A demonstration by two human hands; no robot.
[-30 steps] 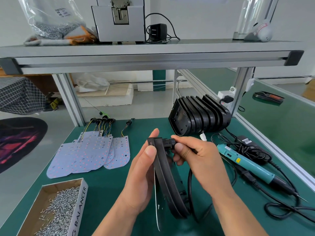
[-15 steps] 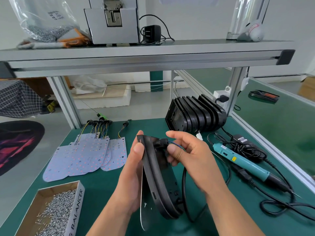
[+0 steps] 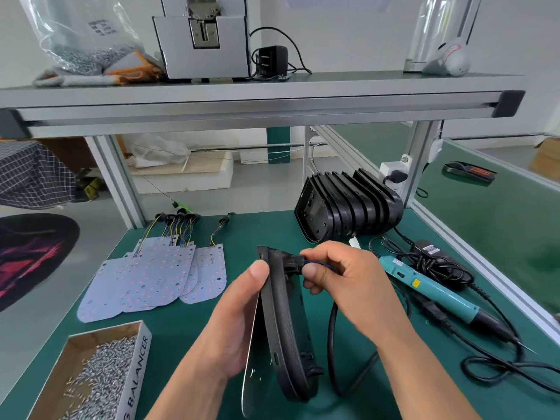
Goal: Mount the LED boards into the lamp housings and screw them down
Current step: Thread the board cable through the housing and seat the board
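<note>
Black plastic lamp housing (image 3: 285, 322) is held on edge over the near middle of the green table (image 3: 181, 328), with a thin LED board (image 3: 251, 374) against its left side. The left hand (image 3: 233, 328) grasps both. The right hand (image 3: 348, 283) pinches a small black wire connector (image 3: 292, 262) at the housing's top.

Beyond the one box of screws (image 3: 137, 371) lie roughly four fanned LED boards (image 3: 151, 277). Right of the box are one upright lamp housing (image 3: 285, 328), a stack (image 3: 348, 207) of about seven more farther back, and one electric screwdriver (image 3: 430, 289).
</note>
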